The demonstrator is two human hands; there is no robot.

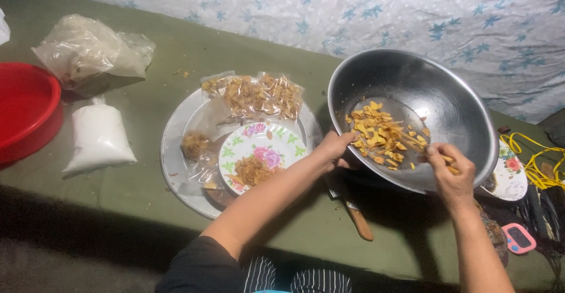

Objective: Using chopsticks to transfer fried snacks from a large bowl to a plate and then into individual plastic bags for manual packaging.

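So the main thing here is the big steel bowl (412, 116), tipped up toward the person with its near rim low and the far rim lifted. The fried chips (382, 134) sit in a loose heap on the lower inside wall, a little left of the bowl's middle. The left hand (334, 150) is on the near rim at the left, fingers (341, 143) curled over the edge and gripping it, so that's the hand holding the bowl. The right hand (450, 172) reaches in over the near rim from the right, fingers closed in a pinch on what looks like a chip or two, though it's a bit too small to be sure. From those right fingers the heap lies just to the left and slightly up the wall, really close. The left hand is about as near but busy with the rim.

Left of the bowl there's a round metal tray (176, 152) carrying a flowered plate (259, 146) with more chips, plus clear packets of chips (256, 96). A wooden-handled knife (356, 216) lies below the bowl. Everything's on a green tabletop (135, 193), with a red basin (23, 110), a white bag (97, 137) and a crumpled plastic bag (88, 52) on the left, yellow cord (538, 163) and a small pink gadget (518, 237) on the right, and a star-patterned cloth (412, 16) behind
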